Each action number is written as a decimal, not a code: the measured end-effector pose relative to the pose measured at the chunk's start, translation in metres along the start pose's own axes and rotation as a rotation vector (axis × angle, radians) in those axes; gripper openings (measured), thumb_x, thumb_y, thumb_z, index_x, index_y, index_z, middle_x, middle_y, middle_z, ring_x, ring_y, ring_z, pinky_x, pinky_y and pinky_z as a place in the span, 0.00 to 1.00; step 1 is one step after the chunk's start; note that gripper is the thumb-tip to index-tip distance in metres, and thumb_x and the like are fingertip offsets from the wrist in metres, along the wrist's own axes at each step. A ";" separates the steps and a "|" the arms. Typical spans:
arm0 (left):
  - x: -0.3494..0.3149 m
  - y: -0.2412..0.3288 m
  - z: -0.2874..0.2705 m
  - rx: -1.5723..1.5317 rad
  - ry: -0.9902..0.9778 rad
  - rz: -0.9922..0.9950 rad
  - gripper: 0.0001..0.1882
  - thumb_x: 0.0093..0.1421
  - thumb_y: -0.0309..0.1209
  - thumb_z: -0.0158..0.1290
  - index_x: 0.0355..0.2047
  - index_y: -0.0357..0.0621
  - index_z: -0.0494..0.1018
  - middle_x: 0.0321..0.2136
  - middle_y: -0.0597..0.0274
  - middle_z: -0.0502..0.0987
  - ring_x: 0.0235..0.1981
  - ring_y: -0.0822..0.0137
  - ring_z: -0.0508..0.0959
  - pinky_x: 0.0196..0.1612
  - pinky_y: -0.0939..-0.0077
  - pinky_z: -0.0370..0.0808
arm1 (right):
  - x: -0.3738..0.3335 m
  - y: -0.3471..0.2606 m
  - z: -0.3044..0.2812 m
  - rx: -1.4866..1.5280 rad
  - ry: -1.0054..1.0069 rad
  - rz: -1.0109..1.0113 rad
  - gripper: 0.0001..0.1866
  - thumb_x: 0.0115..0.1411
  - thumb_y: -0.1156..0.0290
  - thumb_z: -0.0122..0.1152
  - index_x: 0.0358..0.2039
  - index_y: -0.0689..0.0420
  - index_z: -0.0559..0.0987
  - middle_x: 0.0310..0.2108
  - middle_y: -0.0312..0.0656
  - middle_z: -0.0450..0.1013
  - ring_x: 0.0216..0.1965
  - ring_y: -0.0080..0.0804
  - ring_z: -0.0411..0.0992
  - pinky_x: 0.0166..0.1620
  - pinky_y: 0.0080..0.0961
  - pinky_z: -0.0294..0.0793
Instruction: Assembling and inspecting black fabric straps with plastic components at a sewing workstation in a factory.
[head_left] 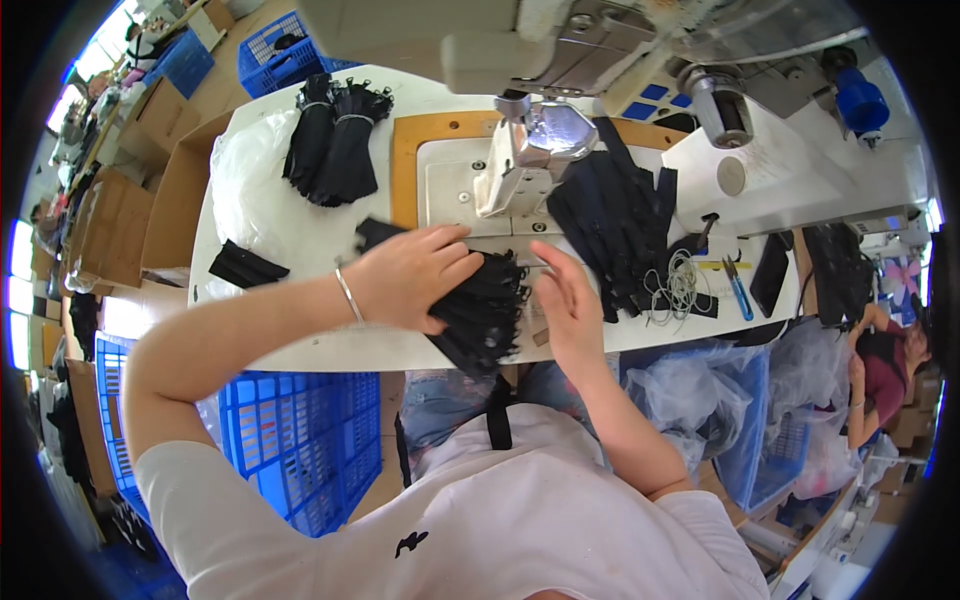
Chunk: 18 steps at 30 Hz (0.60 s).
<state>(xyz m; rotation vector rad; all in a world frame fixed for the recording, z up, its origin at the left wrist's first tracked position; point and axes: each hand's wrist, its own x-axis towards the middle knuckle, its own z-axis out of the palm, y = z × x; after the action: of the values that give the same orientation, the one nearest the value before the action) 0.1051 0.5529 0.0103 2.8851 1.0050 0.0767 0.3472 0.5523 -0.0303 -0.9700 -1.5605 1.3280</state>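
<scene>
A bundle of black strips that look like zippers (485,305) lies at the table's front edge, its ragged ends toward the right. My left hand (415,275) lies over the bundle from the left, fingers curled round it and thumb on the near side. Just right of the ragged ends is my right hand (572,310), its fingers apart and nothing seen in them. Beyond the hands stands the sewing machine's head, with its needle area (515,175) above a metal plate. More loose black strips (620,215) are heaped to the right of the plate.
Two tied black bundles (335,140) and a white plastic bag (250,175) sit at the table's left. A tangle of pale cord (680,285), blue-handled snips (738,290) and a dark phone-like slab (770,275) are at the right. Blue crates (300,440) flank my lap. Another person sits far right.
</scene>
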 end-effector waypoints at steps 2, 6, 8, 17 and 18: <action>0.005 0.026 0.011 -0.095 0.118 -0.242 0.44 0.34 0.40 0.65 0.51 0.31 0.62 0.50 0.45 0.67 0.56 0.48 0.64 0.62 0.60 0.60 | -0.021 0.000 -0.005 0.037 0.102 -0.025 0.20 0.63 0.72 0.49 0.56 0.60 0.66 0.56 0.43 0.63 0.58 0.32 0.61 0.60 0.29 0.57; 0.017 0.059 0.018 -0.101 0.282 -0.474 0.51 0.39 0.51 0.65 0.55 0.29 0.57 0.60 0.39 0.56 0.60 0.45 0.60 0.63 0.57 0.57 | -0.056 0.002 0.003 0.076 0.229 -0.082 0.23 0.64 0.73 0.45 0.59 0.65 0.60 0.60 0.47 0.56 0.63 0.35 0.53 0.65 0.31 0.46; 0.018 0.068 0.016 -0.114 0.254 -0.487 0.56 0.36 0.55 0.65 0.56 0.28 0.56 0.60 0.38 0.55 0.61 0.45 0.59 0.64 0.56 0.56 | -0.057 0.006 0.013 0.097 0.257 -0.127 0.23 0.65 0.72 0.44 0.59 0.64 0.60 0.60 0.46 0.56 0.63 0.33 0.52 0.64 0.30 0.48; 0.016 0.123 0.029 0.028 0.222 -0.670 0.53 0.36 0.52 0.64 0.55 0.27 0.59 0.51 0.47 0.67 0.51 0.52 0.68 0.53 0.59 0.65 | -0.023 0.006 0.017 0.384 0.165 0.025 0.20 0.69 0.62 0.42 0.53 0.62 0.70 0.57 0.39 0.62 0.54 0.24 0.60 0.57 0.20 0.56; 0.016 0.129 0.029 0.029 0.266 -0.688 0.46 0.38 0.43 0.65 0.55 0.30 0.61 0.47 0.50 0.70 0.48 0.54 0.70 0.50 0.61 0.66 | -0.021 0.006 0.015 0.470 0.123 0.039 0.22 0.69 0.60 0.42 0.54 0.64 0.68 0.57 0.41 0.63 0.57 0.26 0.59 0.60 0.24 0.55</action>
<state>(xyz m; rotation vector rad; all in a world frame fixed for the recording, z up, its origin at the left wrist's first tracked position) 0.1990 0.4604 -0.0054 2.4204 1.9868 0.4008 0.3404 0.5282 -0.0394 -0.7687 -1.0706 1.5396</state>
